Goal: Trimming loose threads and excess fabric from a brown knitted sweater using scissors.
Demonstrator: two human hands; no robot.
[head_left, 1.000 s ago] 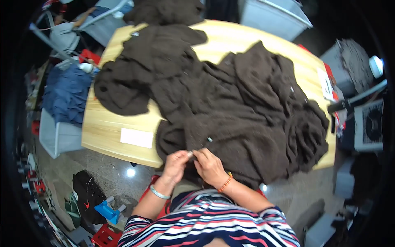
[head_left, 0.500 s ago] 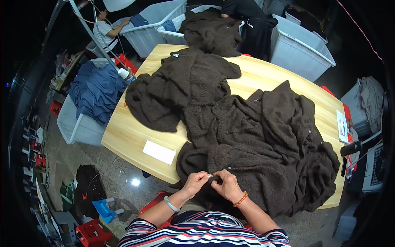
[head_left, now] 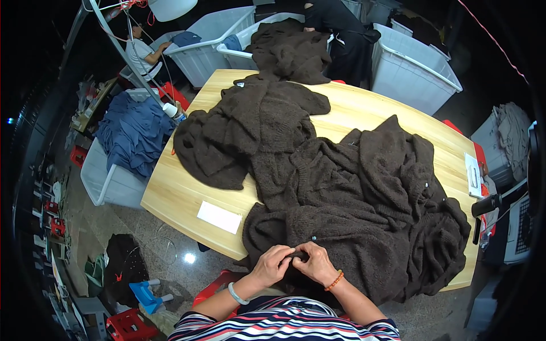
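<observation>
Dark brown knit garments (head_left: 341, 176) lie heaped across the wooden table (head_left: 170, 190), their folds running down over its near edge. At that edge my left hand (head_left: 272, 266) and my right hand (head_left: 314, 263) meet, both closed with thumbs and fingertips pinching a small fold of the brown knit between them. Whether anything tiny sits in the pinch is hidden by my fingers. A small light-coloured speck shows on the knit just above my right hand. Left of the heap, a white paper sheet (head_left: 219, 217) lies flat on the table.
Left of the table stands a bin (head_left: 105, 184) piled with blue fabric (head_left: 133, 133). Pale plastic bins (head_left: 418, 68) line the far side, where a person in black (head_left: 344, 37) bends over brown garments. Another person (head_left: 142, 54) sits far left. A dark cylinder (head_left: 486, 206) juts in at right.
My hands have shifted slightly lower and closer together, still pinching the brown knit. A pale bit seen between my fingertips before no longer shows. The whole view has tilted a little.
</observation>
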